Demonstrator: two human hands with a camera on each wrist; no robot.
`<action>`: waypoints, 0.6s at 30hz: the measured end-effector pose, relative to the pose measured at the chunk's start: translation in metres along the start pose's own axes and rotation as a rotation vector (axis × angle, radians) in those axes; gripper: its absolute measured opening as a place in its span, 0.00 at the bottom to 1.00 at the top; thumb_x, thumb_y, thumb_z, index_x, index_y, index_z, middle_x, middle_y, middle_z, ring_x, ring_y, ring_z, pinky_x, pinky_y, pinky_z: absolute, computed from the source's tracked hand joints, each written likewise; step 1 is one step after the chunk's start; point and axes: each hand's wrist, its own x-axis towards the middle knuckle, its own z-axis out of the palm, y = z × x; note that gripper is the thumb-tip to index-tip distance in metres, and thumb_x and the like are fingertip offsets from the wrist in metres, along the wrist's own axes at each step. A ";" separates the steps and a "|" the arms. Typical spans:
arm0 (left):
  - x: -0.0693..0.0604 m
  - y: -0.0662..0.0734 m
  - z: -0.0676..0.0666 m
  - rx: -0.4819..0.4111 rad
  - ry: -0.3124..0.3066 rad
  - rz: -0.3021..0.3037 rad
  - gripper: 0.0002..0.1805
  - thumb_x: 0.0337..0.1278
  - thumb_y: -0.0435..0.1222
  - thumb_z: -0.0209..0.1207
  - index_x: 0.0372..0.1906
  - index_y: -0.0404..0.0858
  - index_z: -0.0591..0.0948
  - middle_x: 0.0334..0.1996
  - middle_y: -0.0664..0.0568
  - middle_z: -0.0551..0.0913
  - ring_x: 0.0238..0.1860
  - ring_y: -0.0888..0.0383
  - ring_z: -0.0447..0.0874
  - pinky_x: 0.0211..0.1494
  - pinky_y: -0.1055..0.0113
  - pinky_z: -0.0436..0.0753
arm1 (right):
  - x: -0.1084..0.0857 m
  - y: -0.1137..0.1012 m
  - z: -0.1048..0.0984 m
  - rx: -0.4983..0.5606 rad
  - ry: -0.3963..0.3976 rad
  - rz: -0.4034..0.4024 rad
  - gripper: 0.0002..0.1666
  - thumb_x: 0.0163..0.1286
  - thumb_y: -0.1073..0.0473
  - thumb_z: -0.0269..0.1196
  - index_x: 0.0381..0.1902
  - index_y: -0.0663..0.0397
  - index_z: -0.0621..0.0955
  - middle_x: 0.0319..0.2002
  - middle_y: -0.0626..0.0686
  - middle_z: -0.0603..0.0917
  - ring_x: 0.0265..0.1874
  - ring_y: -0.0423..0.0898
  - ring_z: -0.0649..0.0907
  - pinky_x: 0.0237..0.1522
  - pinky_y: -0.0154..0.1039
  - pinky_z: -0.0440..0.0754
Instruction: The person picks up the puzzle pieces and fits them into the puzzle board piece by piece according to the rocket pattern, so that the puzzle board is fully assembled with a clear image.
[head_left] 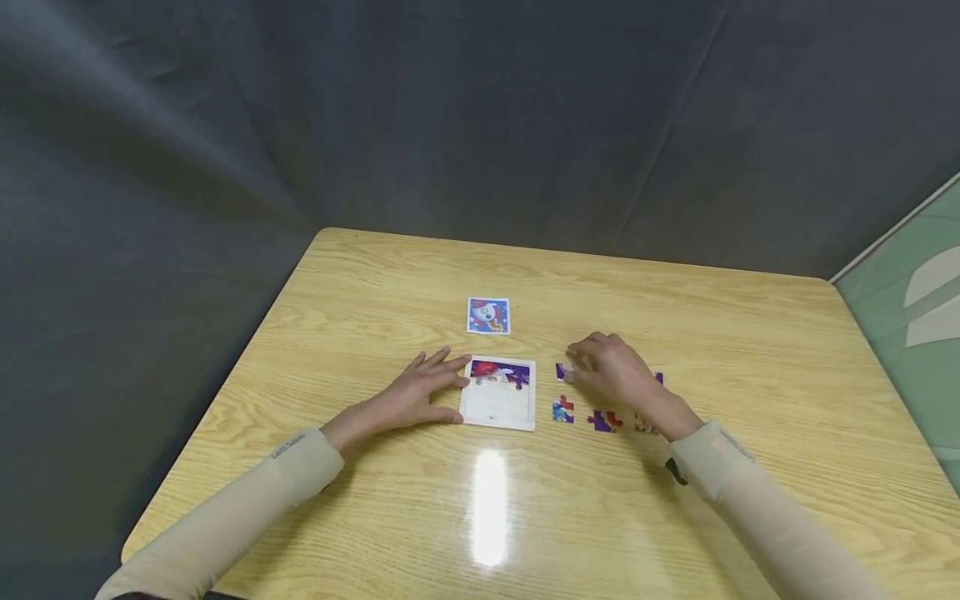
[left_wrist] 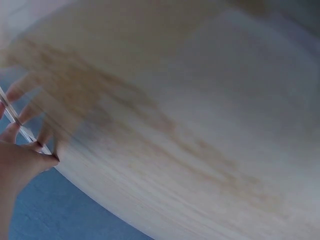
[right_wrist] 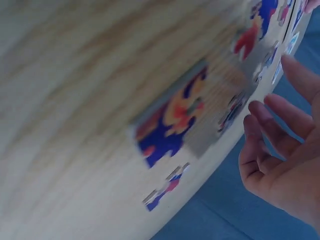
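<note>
A square white puzzle tray (head_left: 498, 407) lies on the table, its top strip filled with joined pieces of a red and white picture on purple. My left hand (head_left: 416, 392) rests at the tray's left edge, its fingertips and thumb touching the rim. My right hand (head_left: 611, 367) hovers over loose jigsaw pieces, fingers loosely bent; in the right wrist view nothing shows between its fingers. Just by its fingertips is a purple and white piece (head_left: 560, 372). Nearer me lie a blue and red piece (head_left: 563, 409), a purple and red piece (head_left: 605, 421) and an orange-patterned piece (right_wrist: 175, 115).
Behind the tray lies a small square picture card (head_left: 488, 316) with a white figure on blue. Another purple piece (head_left: 659, 377) shows past the right wrist. The wooden table (head_left: 360, 292) has rounded corners, with a dark curtain (head_left: 480, 125) behind it.
</note>
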 end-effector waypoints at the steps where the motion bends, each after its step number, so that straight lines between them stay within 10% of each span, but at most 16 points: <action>1: 0.000 -0.001 0.000 0.001 -0.001 0.001 0.29 0.52 0.51 0.66 0.57 0.41 0.78 0.73 0.47 0.58 0.75 0.41 0.44 0.72 0.36 0.41 | -0.002 0.001 0.001 -0.006 -0.006 0.002 0.23 0.60 0.57 0.70 0.51 0.64 0.81 0.44 0.58 0.83 0.38 0.52 0.79 0.40 0.48 0.78; 18: 0.000 -0.004 0.001 -0.016 -0.013 -0.011 0.30 0.52 0.52 0.66 0.58 0.42 0.78 0.74 0.50 0.58 0.75 0.43 0.43 0.73 0.39 0.39 | -0.005 0.004 0.013 0.086 0.015 0.082 0.14 0.59 0.60 0.71 0.41 0.61 0.84 0.37 0.54 0.81 0.36 0.50 0.73 0.37 0.41 0.71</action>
